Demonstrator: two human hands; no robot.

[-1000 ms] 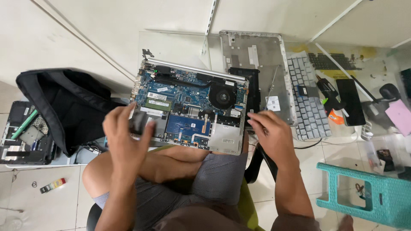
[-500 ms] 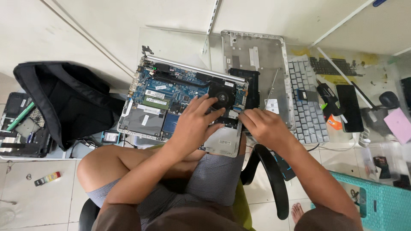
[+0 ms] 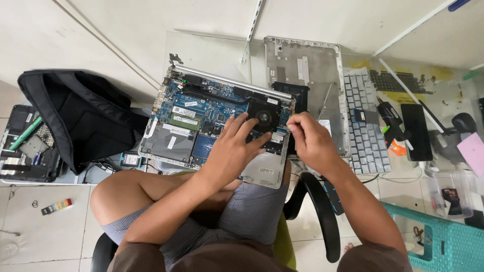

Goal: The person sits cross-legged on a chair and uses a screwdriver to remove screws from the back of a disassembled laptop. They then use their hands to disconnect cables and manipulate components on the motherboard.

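An opened laptop base [image 3: 174,138] with a blue circuit board and a black fan [image 3: 265,115] lies across my lap and the floor. My left hand [image 3: 234,146] rests flat on the board beside the fan, fingers spread. My right hand [image 3: 311,140] is at the laptop's right edge, fingers pinched together near the corner by the fan; whatever they pinch is too small to make out.
A grey bottom cover [image 3: 310,75] lies beyond the laptop, with a loose keyboard [image 3: 365,133] to its right. A black backpack [image 3: 68,113] is at the left, a parts tray [image 3: 25,151] beside it. A teal plastic stool [image 3: 446,242] and a black chair armrest [image 3: 317,211] are at the right.
My left hand moved from the laptop's left side across to the fan area and settled there. My right hand stayed at the right edge, shifting slightly upward.
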